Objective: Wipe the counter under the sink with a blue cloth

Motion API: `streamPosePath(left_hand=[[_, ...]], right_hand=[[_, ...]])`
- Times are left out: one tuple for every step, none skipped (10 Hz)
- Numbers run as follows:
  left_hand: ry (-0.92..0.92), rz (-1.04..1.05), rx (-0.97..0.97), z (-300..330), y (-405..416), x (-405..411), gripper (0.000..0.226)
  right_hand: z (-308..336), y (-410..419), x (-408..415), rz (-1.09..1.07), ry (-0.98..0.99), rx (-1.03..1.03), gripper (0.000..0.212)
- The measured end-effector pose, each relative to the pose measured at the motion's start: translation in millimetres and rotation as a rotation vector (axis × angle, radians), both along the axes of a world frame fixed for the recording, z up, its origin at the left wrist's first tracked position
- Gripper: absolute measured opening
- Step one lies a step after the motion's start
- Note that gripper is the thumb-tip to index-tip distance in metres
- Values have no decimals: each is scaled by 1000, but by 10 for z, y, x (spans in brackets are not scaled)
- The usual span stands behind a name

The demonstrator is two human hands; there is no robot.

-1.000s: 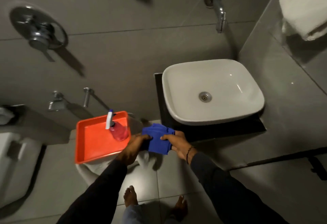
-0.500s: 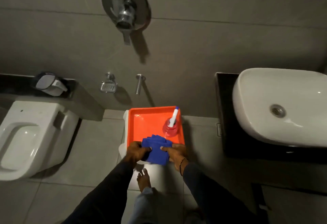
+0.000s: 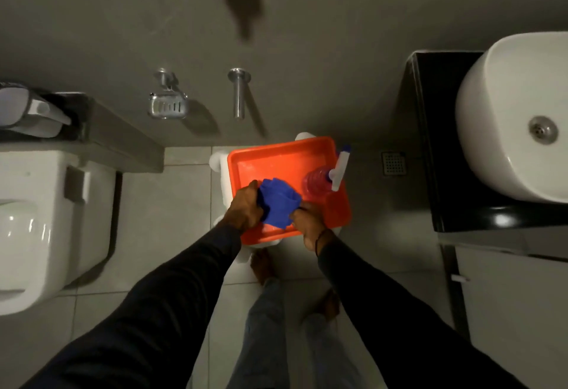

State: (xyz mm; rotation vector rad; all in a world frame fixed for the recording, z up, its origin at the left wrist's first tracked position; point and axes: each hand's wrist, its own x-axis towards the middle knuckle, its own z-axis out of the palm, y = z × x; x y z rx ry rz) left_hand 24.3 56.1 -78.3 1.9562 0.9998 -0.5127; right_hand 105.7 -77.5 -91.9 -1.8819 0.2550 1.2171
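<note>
Both arms outstretched, left hand (image 3: pixel 244 208) and right hand (image 3: pixel 309 224) close together, fingers curled in grip.

text: none legible | labels: none | spray bottle (image 3: pixel 319 182): no readable print; too blurred

My tray (image 3: pixel 276 158) sits on a stool between the toilet (image 3: pixel 46 219) at left and the sink (image 3: pixel 498 118) on its bench (image 3: pixel 430 111) at right.

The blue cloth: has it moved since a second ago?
Yes. The blue cloth, then held beside the sink's counter, is now over the orange tray, away from the sink, in both hands.
</note>
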Motion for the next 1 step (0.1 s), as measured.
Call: streamPosePath(left_hand=[[-1,22,9,17,47,18,60]], right_hand=[[53,-59,7,28,-22,-24,19]])
